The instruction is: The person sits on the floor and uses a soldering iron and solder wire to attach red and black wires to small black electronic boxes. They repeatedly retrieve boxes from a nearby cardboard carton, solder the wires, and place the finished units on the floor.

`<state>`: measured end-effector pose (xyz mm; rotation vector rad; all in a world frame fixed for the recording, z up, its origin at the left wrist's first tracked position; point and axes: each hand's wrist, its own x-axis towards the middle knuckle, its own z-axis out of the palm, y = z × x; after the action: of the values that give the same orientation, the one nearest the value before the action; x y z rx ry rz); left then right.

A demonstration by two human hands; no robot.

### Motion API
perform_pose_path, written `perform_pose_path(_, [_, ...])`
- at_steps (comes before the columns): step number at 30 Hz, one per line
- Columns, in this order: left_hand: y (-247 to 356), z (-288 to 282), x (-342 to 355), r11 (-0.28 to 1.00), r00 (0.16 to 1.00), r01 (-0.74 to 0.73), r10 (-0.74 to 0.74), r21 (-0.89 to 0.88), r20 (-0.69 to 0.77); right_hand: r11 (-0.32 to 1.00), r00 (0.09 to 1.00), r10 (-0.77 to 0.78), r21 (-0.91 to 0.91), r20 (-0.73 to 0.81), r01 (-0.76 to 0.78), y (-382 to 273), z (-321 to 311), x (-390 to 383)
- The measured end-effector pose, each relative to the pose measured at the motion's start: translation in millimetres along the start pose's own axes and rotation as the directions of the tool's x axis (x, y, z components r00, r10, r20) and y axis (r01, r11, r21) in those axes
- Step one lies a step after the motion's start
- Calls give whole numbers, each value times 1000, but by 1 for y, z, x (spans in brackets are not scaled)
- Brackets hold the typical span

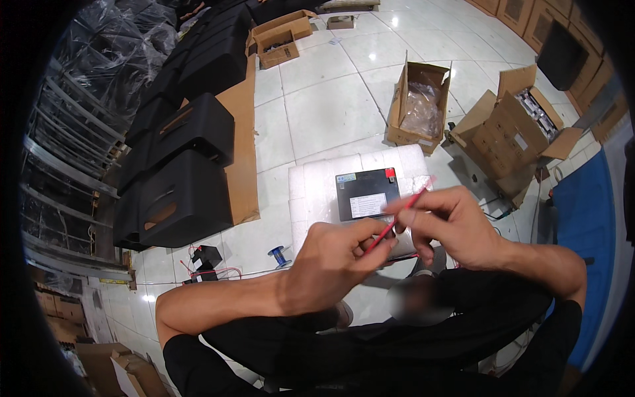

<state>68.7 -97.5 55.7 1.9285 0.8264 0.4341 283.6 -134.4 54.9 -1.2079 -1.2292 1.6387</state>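
Observation:
A thin red wire point(415, 200) slants up to the right between my two hands; its upper end is blurred. My left hand point(340, 255) pinches its lower part between thumb and fingers. Higher up, my right hand point(453, 221) has its thumb and forefinger closed round the same wire, with the other fingers curled loosely. Just beyond the hands, a black battery point(354, 192) with a white label lies on a white foam block point(311, 175). A red cap point(389, 173) covers the battery's far right corner. My hands hide the near side of the foam.
Left of the foam, a spool of blue wire point(279, 257) and small black batteries point(206, 257) with red leads stand on the tiles. Large black cases point(188, 198) line cardboard at left. Open cartons point(423, 139) stand at far right, near a blue panel point(582, 205).

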Motion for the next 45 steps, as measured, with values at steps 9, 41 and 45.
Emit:
perform_pose_path(9, [0, -1, 3, 812, 965, 258, -193, -524, 177, 990, 988, -101, 87, -118, 112, 3, -11, 9])
perform_pose_path(41, [-25, -31, 1, 754, 905, 400, -416, -521, 92, 935, 956, 77, -313, -284, -168, -11, -18, 16])
perform_pose_path(45, [-26, -28, 2, 752, 904, 410, -411, -516, 118, 941, 942, 213, -204, -261, -269, -8, -21, 30])
